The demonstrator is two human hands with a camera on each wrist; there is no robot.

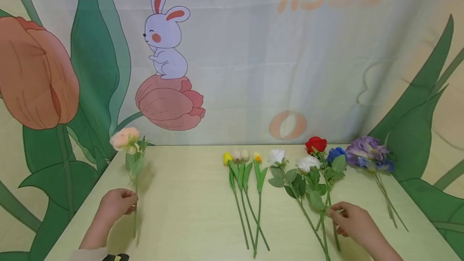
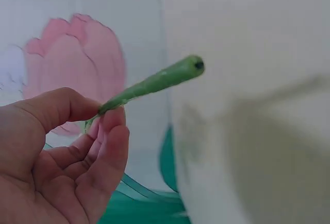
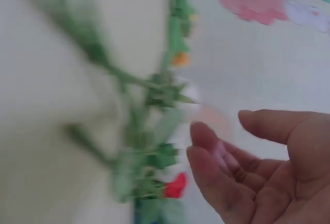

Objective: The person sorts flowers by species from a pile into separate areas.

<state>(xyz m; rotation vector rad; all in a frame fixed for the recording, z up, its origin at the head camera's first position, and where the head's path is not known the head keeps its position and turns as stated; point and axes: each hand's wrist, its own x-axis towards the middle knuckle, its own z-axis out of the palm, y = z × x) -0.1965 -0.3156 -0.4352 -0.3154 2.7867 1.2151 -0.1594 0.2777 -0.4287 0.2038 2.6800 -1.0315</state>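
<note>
At the left of the table, my left hand [image 1: 117, 204] pinches the green stem of a peach-pink artificial flower [image 1: 125, 139] between thumb and fingers. Its bloom points away from me; in the left wrist view the cut end of the stem [image 2: 175, 73] juts past the fingertips. My right hand [image 1: 351, 221] is by the rose stems at the right, its thumb and fingers apart in the right wrist view. Beside it lie a red rose [image 1: 316, 144], a blue rose [image 1: 336, 154] and two white ones, including the nearer white rose [image 1: 309, 164]. Whether the fingertips touch a stem I cannot tell.
Several tulips, among them a yellow tulip [image 1: 227, 158], lie mid-table with crossing stems. At the right edge lies a purple-blue flower [image 1: 369, 153]. A printed curtain [image 1: 235, 59] with a rabbit and tulips hangs behind the pale table [image 1: 181, 212].
</note>
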